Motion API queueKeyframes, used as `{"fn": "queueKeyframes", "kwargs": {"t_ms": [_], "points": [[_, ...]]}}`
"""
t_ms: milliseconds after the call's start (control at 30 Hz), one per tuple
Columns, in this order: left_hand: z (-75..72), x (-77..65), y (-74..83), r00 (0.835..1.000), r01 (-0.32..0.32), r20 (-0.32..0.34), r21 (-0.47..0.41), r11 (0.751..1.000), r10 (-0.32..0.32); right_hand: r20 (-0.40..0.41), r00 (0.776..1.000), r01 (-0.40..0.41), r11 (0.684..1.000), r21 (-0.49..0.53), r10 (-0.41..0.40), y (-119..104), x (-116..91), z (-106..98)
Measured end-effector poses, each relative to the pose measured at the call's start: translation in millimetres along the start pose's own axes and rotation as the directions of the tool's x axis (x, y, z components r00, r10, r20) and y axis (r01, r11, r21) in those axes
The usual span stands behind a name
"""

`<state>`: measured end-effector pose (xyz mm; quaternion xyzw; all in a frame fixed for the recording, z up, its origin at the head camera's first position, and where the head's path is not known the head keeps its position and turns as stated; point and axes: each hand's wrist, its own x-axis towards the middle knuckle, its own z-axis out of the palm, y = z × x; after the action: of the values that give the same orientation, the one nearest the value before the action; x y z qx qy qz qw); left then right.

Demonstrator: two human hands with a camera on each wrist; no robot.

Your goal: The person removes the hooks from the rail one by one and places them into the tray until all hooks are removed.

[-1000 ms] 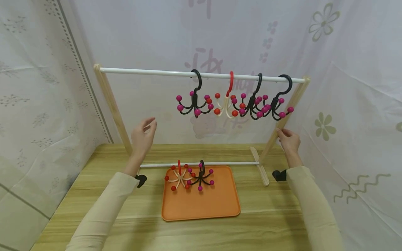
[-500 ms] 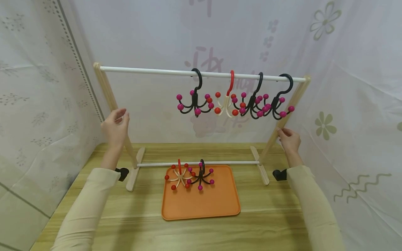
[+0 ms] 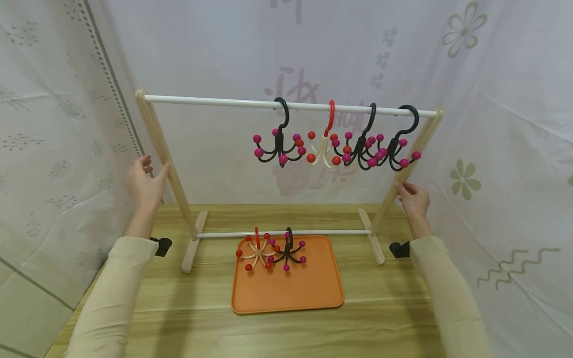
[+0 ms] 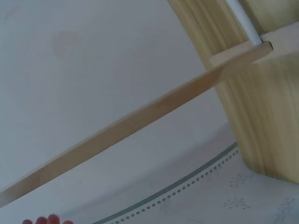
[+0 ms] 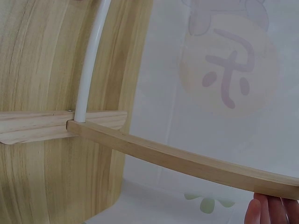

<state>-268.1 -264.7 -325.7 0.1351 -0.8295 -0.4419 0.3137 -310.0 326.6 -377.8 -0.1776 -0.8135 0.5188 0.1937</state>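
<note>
My left hand (image 3: 145,186) is beside the left wooden post (image 3: 164,156) of a hanging rack, fingers loosely spread. Its thumb reaches to the post; touching or just in front of it, I cannot tell. In the left wrist view only its fingertips (image 4: 46,220) show, apart from the post. My right hand (image 3: 414,201) holds the right post (image 3: 388,204) between thumb and fingers; the right wrist view shows fingers (image 5: 275,212) against the wood. From the rack's white top rail (image 3: 201,101) hang black claw-shaped hangers (image 3: 279,143) with pink balls, and one cream hanger (image 3: 324,146) with a red hook.
An orange tray (image 3: 291,293) lies on the wood-grain table (image 3: 201,313). On it sit a cream hanger (image 3: 257,253) with red balls and a black hanger (image 3: 287,253). A white lower bar (image 3: 344,232) joins the rack's feet. Patterned curtains (image 3: 515,149) surround the table.
My left hand has moved left, from in front of the curtain to beside the left post, and its fingers have spread. The right hand stays at the right post. The hangers have not moved.
</note>
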Motion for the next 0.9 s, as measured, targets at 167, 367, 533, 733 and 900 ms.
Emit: {"fn": "queueKeyframes", "kwargs": {"t_ms": [167,367,533,733,900], "points": [[-2.5,3.0,-1.3,0.979,0.025,0.199,0.059,0.998,-0.036,0.008,1.0,-0.005,1.0,0.015,0.005,0.0,0.0,0.2],[0.8,5.7,-1.2,0.969,-0.019,0.246,0.113,0.993,-0.009,0.012,1.0,-0.007,1.0,0.008,0.007,-0.1,-1.0,-0.3],[1.4,6.2,0.4,0.969,-0.05,0.249,0.175,0.983,0.005,0.009,1.0,0.0,1.0,-0.004,0.0,-1.0,-2.5,-1.2],[1.5,8.1,1.6,0.965,-0.082,0.26,0.193,0.978,0.029,0.016,1.0,-0.007,1.0,-0.011,0.007,-2.7,-2.5,-2.6],[0.7,9.5,0.3,0.961,-0.112,0.273,0.209,0.971,0.052,0.062,0.998,0.01,1.0,-0.008,-0.01,-5.2,-4.2,-5.9]]}}
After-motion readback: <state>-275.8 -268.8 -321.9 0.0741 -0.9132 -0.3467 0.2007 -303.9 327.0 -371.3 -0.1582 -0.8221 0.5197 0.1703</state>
